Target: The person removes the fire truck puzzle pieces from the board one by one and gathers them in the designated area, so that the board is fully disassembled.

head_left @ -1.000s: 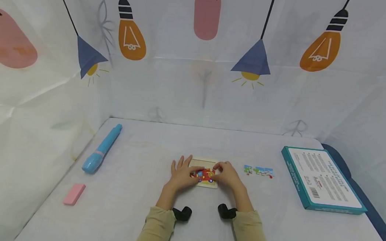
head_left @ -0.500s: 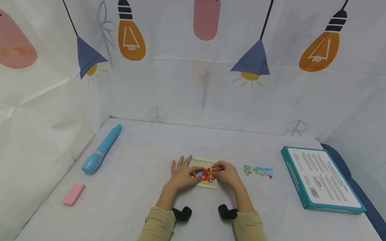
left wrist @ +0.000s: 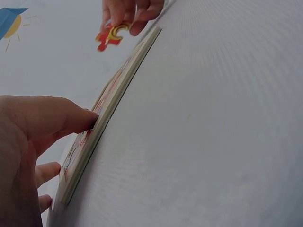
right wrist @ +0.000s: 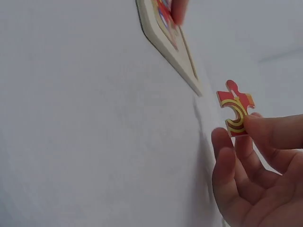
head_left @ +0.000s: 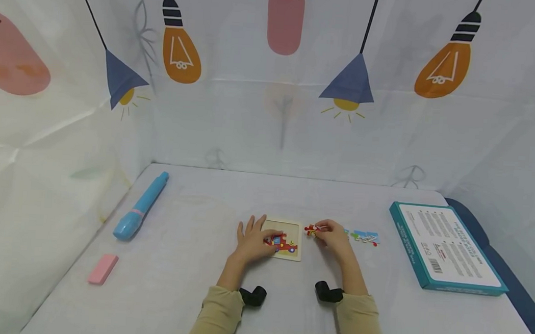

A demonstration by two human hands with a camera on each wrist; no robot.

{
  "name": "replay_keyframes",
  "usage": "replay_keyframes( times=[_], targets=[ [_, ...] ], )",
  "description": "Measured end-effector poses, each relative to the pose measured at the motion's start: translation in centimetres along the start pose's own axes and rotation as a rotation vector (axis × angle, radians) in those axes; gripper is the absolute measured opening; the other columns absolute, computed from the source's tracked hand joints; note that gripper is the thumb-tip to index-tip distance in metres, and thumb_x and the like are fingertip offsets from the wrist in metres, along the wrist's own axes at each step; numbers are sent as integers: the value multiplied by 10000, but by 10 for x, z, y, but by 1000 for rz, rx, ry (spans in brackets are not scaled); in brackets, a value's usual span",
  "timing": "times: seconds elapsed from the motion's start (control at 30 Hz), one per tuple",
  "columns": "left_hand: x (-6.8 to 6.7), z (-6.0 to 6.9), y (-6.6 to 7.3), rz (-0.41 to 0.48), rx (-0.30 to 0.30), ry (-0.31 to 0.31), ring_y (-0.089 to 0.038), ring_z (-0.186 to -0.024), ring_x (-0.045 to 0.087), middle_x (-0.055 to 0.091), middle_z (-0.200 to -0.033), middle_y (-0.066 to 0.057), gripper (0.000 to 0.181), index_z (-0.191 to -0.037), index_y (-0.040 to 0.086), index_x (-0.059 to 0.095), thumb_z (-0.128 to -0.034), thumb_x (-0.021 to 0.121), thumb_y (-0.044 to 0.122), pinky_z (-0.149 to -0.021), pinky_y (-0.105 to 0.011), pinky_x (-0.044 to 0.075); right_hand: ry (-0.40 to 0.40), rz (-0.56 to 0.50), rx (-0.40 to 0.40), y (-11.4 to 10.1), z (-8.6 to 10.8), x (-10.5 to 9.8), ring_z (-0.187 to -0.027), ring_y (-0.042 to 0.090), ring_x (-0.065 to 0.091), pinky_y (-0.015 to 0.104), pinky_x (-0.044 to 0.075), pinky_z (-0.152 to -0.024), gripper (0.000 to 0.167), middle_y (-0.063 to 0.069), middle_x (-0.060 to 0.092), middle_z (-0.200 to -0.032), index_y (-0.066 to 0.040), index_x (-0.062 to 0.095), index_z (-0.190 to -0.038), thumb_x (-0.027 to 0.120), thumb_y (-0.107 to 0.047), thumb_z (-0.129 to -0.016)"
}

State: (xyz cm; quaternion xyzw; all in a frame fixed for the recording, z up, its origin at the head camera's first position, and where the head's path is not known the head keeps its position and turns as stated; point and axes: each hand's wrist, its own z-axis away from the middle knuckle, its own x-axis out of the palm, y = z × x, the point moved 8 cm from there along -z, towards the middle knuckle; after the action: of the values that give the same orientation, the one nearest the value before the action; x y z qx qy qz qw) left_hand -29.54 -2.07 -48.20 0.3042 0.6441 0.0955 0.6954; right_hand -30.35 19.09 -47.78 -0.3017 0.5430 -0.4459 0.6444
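Observation:
A wooden puzzle tray (head_left: 295, 229) lies on the white table with red truck pieces (head_left: 287, 245) in its lower part. My left hand (head_left: 250, 245) rests on the tray's left side, fingers spread, thumb and index finger touching the truck pieces. Just right of the tray, my right hand (head_left: 338, 243) pinches a red and yellow jigsaw piece (right wrist: 240, 109) between thumb and fingers. The right wrist view shows this piece held up off the table, with a knob on top and a curved notch. In the left wrist view the tray (left wrist: 111, 111) is seen edge-on under the left thumb.
Picture-side-up puzzle pieces (head_left: 365, 237) lie right of the right hand, partly hidden by it. A teal-edged box (head_left: 448, 247) stands at the right. On the left are a blue microphone-shaped object (head_left: 142, 205) and a pink block (head_left: 103, 269). White printed cloth (head_left: 251, 125) walls the back.
My right hand has lifted the red and yellow jigsaw piece out of the tray area and moved right with it. The left hand has stayed in place on the tray.

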Motion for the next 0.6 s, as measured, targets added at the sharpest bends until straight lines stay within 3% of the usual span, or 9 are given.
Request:
replay_keyframes(
  times=[0.23, 0.6],
  targets=[
    [1, 0, 0, 14, 0, -1, -404, -1380, 116, 287, -1488, -115, 401, -1157, 295, 660, -758, 665, 328, -1047, -623, 0, 30, -48, 28, 13, 7, -27, -728, 127, 579, 227, 479, -626, 295, 185, 539, -1028, 56, 507, -1186, 473, -17, -902],
    [0, 0, -1, 14, 2, -1, -402, -1382, 111, 280, -1492, -114, 415, -1163, 295, 656, -749, 658, 316, -1049, -620, -3, 93, -59, 100, 35, 19, -66, -718, 106, 574, 190, 484, -629, 359, 209, 531, -1058, 77, 457, -1241, 478, -36, -900]
  ],
)
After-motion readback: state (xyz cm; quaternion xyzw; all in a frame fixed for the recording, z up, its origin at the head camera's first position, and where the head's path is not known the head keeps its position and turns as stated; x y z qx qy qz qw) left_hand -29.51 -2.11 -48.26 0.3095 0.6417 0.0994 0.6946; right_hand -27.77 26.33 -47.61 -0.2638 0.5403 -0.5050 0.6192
